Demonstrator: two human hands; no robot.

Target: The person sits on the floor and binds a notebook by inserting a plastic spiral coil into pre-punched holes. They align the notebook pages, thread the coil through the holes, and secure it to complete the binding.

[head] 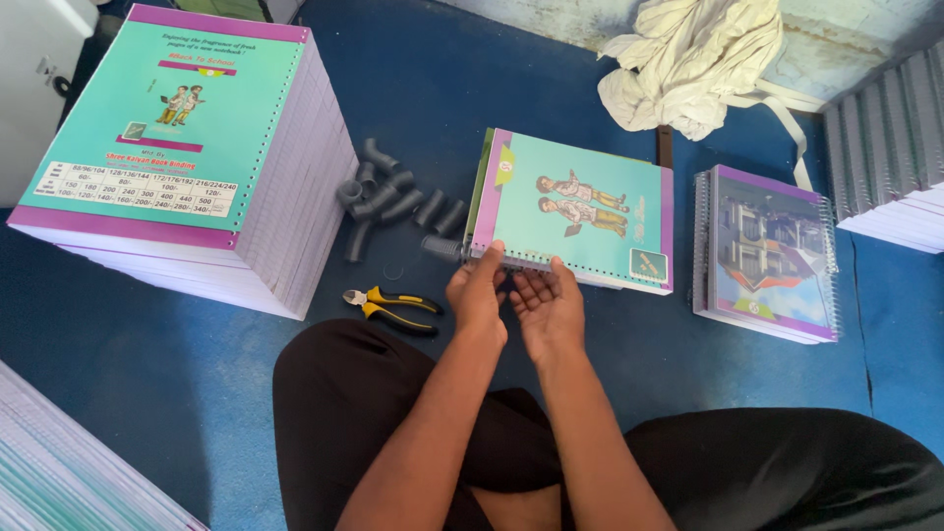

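Teal notebook [575, 211] edge under both hands [516, 300]: left fingertips pinching, right open, spiral approx. hidden.

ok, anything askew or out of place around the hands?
Nothing damaged. The notebook at both hands, left hand and right hand, lies tilted; grey coil pieces lie scattered; pliers on the floor.

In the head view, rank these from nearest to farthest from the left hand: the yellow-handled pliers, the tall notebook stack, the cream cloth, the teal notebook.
From the left hand:
1. Teal notebook, at its fingertips, just ahead.
2. Yellow-handled pliers, on the blue floor to its left.
3. Tall notebook stack, farther left and ahead.
4. Cream cloth, far ahead to the right, by the wall.
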